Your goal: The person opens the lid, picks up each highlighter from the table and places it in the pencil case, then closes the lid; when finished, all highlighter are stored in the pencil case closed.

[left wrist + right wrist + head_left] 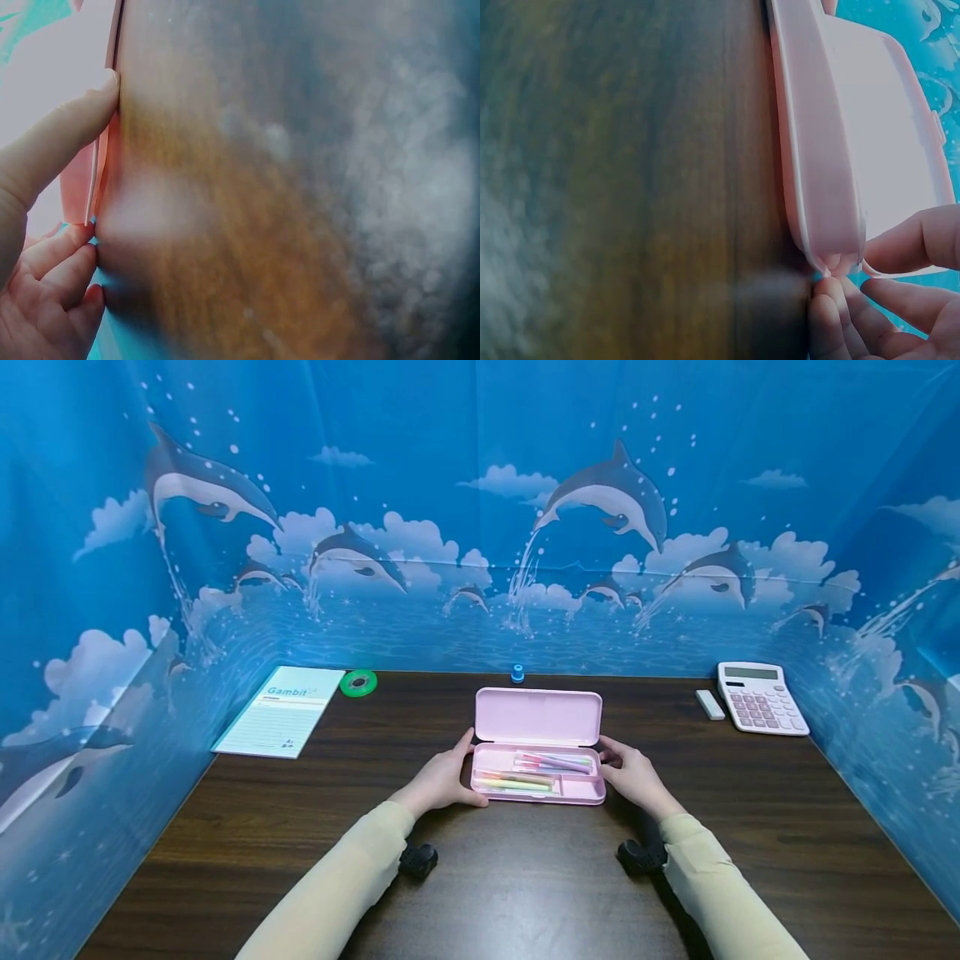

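A pink pencil case [581,788] lies on the dark wooden table with its lid [537,717] raised at the back. Inside it are pastel pens, some in an upper group [553,762] and others in a lower group [516,782]. My left hand [441,782] grips the case's left end, the thumb at the front corner and the fingers along the side. At the other end, my right hand [637,782] holds the right side; in the right wrist view its fingers [832,311] curl against the case's edge.
A Gambit notepad [281,710] and a green tape roll [358,683] lie at the back left. Behind the lid stands a small blue object [517,673]. A white eraser-like block [709,705] and a calculator [762,698] are at the back right. A dolphin-print curtain surrounds the table.
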{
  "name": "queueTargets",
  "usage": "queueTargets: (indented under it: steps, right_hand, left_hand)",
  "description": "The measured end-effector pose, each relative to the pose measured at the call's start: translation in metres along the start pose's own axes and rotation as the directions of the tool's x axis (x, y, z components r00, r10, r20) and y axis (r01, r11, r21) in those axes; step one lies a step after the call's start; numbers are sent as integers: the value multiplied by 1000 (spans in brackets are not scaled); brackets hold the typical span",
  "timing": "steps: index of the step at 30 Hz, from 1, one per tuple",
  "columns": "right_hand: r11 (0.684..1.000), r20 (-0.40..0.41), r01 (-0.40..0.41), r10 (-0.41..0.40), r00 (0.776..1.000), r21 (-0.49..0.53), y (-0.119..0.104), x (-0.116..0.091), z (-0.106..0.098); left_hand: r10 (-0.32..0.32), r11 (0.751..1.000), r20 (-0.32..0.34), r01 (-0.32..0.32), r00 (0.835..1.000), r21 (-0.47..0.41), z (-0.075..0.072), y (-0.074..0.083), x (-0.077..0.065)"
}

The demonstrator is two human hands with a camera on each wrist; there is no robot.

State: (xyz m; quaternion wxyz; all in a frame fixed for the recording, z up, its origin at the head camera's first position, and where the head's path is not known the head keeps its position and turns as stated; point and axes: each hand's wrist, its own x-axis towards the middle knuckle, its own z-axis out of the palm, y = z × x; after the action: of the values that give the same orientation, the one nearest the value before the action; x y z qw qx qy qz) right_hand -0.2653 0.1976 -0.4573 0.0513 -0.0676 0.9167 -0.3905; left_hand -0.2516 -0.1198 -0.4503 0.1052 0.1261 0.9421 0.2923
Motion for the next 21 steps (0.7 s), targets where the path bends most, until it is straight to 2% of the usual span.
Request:
queueTargets:
  steps: [21]
  right_hand:
    - [998,-36,-31,33,999,54,-3,-5,2]
  left_hand:
    - [-11,1000,-2,11,1000,-14,1,-1,2]
